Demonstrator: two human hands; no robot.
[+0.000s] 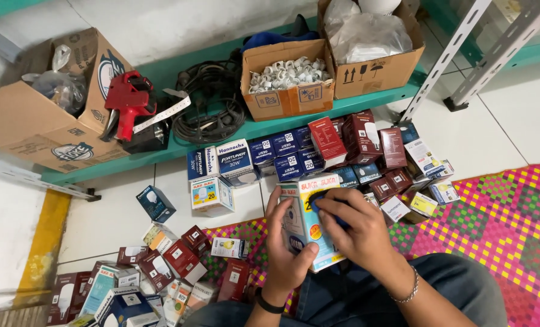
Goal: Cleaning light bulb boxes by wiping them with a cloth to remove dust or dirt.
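Hands and both grasp a light-blue bulb box near the floor's scattered small boxes

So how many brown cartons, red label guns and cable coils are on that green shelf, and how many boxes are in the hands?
Open brown cartons: 3
Red label gun: 1
Black cable coil: 1
Bulb box, gripped by the left hand, right hand on it: 1
Total: 6
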